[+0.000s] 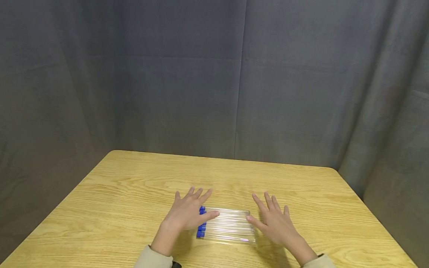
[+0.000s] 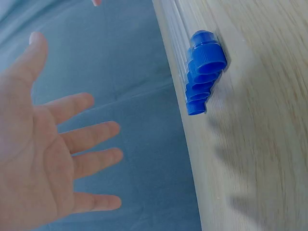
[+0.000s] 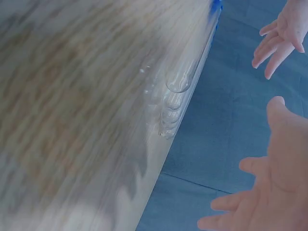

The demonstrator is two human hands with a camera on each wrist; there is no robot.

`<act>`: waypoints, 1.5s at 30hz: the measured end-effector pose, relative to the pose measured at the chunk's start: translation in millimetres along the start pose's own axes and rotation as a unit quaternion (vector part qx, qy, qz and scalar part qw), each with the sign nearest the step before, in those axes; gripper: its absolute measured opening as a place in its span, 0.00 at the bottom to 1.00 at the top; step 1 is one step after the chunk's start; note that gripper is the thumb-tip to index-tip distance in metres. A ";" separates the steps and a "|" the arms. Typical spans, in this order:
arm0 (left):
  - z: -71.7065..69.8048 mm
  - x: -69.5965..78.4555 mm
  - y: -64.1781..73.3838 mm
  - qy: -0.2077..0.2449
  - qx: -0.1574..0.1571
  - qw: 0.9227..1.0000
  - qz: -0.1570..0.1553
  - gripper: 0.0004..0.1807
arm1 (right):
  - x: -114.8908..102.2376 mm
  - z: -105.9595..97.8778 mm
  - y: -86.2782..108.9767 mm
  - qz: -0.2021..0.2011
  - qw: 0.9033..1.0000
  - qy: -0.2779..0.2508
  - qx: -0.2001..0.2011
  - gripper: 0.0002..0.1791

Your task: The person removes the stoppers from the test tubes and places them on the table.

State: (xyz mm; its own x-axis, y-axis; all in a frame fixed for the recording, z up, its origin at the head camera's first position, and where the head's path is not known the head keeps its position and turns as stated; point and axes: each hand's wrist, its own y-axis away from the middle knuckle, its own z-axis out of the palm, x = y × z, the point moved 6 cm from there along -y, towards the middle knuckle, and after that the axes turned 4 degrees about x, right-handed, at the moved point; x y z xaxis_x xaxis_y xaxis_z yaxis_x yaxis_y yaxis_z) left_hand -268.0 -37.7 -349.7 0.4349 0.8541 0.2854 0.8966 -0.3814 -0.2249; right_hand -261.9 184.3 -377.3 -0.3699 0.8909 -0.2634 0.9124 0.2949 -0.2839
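Note:
Several clear test tubes [image 1: 229, 225] with blue caps [image 2: 209, 57] lie side by side on the table, caps to the left and rounded ends [image 3: 178, 82] to the right. Over the capped end my left hand [image 1: 186, 212] hovers with fingers spread, its thumb overlapping the tubes in the head view. My right hand [image 1: 276, 223] is held above the table by the rounded ends, fingers spread as well. Both palms hold nothing, and the wrist views show each hand apart from the tubes.
The wooden table [image 1: 134, 186] has rounded far corners. Grey curtains [image 1: 181, 93] hang behind it and along both sides. Shadows of the hands fall on the wood around the tubes.

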 end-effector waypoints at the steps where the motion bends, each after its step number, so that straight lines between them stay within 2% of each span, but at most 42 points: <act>1: -0.5 -0.2 0.2 0.002 -0.002 1.000 -0.001 0.38 | -0.1 -0.3 0.4 -0.003 1.000 -0.003 0.002 0.37; 6: -1.2 -1.9 1.8 0.024 -0.021 0.999 -0.006 0.39 | 0.8 0.5 1.4 -0.010 1.000 -0.013 0.004 0.37; 10: 0.2 -1.9 2.3 0.049 -0.034 0.998 0.005 0.37 | 0.6 0.5 2.3 -0.017 1.000 -0.025 0.002 0.37; 18: -3.2 -0.2 4.1 0.078 -0.021 0.996 0.033 0.25 | 2.1 0.9 2.2 0.001 0.998 -0.067 -0.009 0.37; 23: -4.4 -1.3 4.7 0.115 -0.019 0.993 0.033 0.17 | 3.1 0.3 3.5 0.014 0.995 -0.100 0.001 0.34; 29: -1.1 -3.8 5.9 0.171 -0.037 0.984 0.029 0.22 | 3.2 -2.7 4.7 0.009 0.986 -0.166 0.026 0.30; 33: 0.6 -6.6 6.0 0.190 -0.045 0.981 0.013 0.25 | 4.3 -3.2 4.1 0.005 0.980 -0.198 0.033 0.25; 39: 1.9 -9.9 6.6 0.200 -0.049 0.979 0.002 0.26 | 4.9 -4.1 5.7 -0.001 0.966 -0.256 0.027 0.20; 45: 6.1 -13.2 8.9 0.230 -0.073 0.970 -0.015 0.25 | 3.3 -3.1 9.6 -0.017 0.958 -0.286 0.011 0.15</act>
State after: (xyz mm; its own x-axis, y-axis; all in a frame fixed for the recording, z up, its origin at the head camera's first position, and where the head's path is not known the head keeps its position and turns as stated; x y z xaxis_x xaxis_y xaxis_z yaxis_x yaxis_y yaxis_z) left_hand -266.3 -50.2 -361.1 0.3686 0.6309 0.6827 0.8975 -0.4328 -0.0846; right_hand -253.7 191.2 -378.0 -0.4408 0.5448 -0.7134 0.8965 0.3070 -0.3194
